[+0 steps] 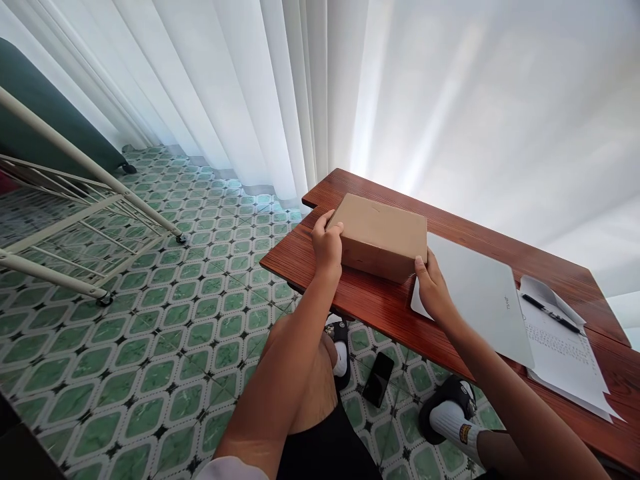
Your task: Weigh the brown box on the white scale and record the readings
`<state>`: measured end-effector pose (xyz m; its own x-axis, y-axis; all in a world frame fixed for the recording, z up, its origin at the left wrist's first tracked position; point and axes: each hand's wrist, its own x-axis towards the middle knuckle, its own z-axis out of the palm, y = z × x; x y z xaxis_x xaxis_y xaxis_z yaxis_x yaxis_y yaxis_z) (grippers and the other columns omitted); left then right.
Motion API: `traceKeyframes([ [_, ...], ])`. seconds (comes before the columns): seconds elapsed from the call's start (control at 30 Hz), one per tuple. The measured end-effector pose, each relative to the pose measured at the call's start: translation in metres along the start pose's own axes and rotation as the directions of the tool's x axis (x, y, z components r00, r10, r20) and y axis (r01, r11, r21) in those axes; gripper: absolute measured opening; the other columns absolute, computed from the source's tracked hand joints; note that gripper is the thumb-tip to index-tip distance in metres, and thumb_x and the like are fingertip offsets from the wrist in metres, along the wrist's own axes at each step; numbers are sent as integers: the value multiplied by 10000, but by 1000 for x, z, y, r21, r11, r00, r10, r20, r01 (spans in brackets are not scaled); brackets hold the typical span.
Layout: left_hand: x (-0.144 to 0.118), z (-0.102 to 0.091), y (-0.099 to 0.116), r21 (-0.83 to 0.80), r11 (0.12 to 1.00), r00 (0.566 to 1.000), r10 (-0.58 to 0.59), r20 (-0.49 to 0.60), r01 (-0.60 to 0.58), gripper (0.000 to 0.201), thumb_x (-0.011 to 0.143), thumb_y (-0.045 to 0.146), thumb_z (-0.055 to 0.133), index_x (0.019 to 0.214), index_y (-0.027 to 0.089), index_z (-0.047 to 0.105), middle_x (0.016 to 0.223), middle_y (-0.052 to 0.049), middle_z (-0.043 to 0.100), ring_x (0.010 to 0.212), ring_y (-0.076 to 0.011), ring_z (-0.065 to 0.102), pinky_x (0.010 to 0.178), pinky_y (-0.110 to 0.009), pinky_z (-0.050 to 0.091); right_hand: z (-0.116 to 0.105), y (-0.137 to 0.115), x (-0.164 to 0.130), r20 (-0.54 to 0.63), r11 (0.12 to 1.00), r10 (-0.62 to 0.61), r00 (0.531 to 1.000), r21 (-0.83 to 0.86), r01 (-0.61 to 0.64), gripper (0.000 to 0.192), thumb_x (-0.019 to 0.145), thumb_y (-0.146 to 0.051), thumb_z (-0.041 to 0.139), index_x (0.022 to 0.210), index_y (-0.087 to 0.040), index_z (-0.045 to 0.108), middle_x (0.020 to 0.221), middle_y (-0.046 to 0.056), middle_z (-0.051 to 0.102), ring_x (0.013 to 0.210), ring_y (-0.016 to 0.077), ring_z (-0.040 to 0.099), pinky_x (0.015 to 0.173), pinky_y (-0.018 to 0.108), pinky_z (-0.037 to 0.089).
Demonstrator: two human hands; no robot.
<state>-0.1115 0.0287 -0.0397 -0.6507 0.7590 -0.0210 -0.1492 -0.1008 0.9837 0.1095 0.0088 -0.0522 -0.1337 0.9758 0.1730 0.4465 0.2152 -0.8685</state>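
A closed brown cardboard box (383,230) is on the reddish wooden table (370,287), near its left end. My left hand (327,243) grips the box's left end, the thumb by the top edge. At the opposite end, my right hand (434,283) holds the near right corner, with its thumb on the front face. The fingers behind the box are partly hidden. Just right of the box lies a closed silver laptop (475,293), which my right hand and forearm partly cover.
Papers (560,347) with a black pen (553,313) lie right of the laptop. A black phone (379,380) is on the green tiled floor (200,327) between my feet. A white wheeled rack (135,207) stands at left. White curtains (240,87) hang behind the table.
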Motion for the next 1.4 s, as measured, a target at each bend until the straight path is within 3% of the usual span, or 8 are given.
traceKeyframes([
  [0.27,1,3,-4,-49,997,998,64,-16,-65,475,761,157,557,1225,200,650,1394,-69,609,1318,-256,546,1123,-385,455,-1,1,-1,41,1000,-12,999,10,11,677,989,-664,341,1545,-278,356,1600,90,380,1474,254,336,1231,520,231],
  [0.4,-3,7,1,101,941,942,329,-65,-322,523,740,74,501,1229,216,625,1361,-56,623,1328,-229,535,1175,-387,401,-6,0,-1,75,1000,-21,997,9,21,667,995,-659,336,1554,-296,343,1620,70,351,1501,243,290,1246,519,203],
  [0.53,-24,13,10,320,698,718,692,-75,-640,539,736,38,458,1220,229,597,1304,-49,625,1349,-222,485,1223,-406,308,-12,4,-1,100,998,-55,993,-8,56,649,1001,-646,336,1543,-291,373,1615,68,363,1500,243,295,1247,522,207],
  [0.73,-60,30,-3,310,407,469,868,161,-859,247,866,256,551,1098,245,633,1079,-83,667,1102,-271,602,1046,-460,403,-31,18,-8,5,999,-45,999,-15,45,605,1005,-605,378,1521,-288,391,1578,97,404,1436,262,408,1196,524,331],
  [0.93,-95,57,-38,22,22,29,890,456,-1000,378,762,133,564,1053,364,633,939,15,710,911,-200,622,841,-382,385,-74,25,-26,-83,984,-145,986,-115,135,408,1036,-498,383,1351,-288,533,1396,86,564,1297,244,526,1088,483,437],
  [1.1,-127,73,-54,-234,157,-72,665,744,-960,350,796,167,583,1037,416,635,913,56,718,856,-155,633,754,-340,379,-110,33,-46,-82,969,-175,981,-192,157,328,1044,-452,379,1010,-258,641,1047,59,678,1022,238,621,888,419,490],
  [1.3,-147,85,-60,-428,67,-268,691,671,-901,200,831,170,625,926,344,612,784,66,691,731,-127,579,696,-307,359,-148,45,-76,97,958,-147,984,-235,166,354,1051,-416,375,829,-249,595,824,38,626,819,220,587,764,398,454],
  [1.4,-150,86,-59,-439,-76,-369,677,636,-895,190,822,129,618,888,306,604,790,62,689,734,-122,575,740,-292,373,-163,52,-87,191,940,-160,968,-268,208,348,1052,-383,370,802,-245,568,788,31,602,790,213,567,737,386,439],
])
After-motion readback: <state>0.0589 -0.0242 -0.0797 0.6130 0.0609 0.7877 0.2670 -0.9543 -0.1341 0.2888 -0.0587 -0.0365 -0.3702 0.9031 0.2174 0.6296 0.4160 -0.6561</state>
